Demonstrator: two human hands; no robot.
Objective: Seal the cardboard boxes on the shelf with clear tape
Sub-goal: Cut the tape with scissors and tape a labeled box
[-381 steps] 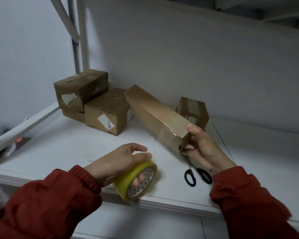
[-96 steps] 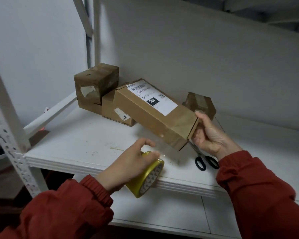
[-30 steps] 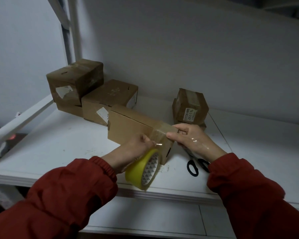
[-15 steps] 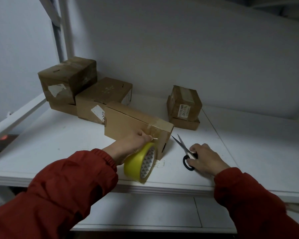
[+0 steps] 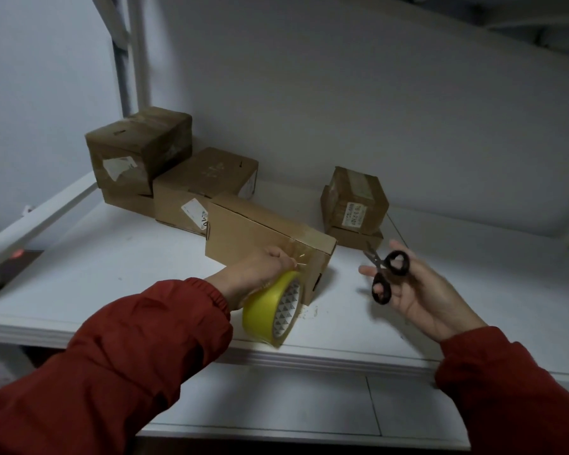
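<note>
A single wide-angle camera on the person's head looks forward and down onto the white metal shelf (image 5: 112,264) from close range, with both red sleeves (image 5: 128,356) at the bottom edge and the pale back wall (image 5: 342,110) filling the top

Yellow tape roll (image 5: 271,308) with black-and-white triangle-patterned core, black-handled scissors (image 5: 385,274), brown cardboard boxes (image 5: 260,238) bearing white labels, white shelf (image 5: 112,264), red sleeves (image 5: 138,349).
</note>
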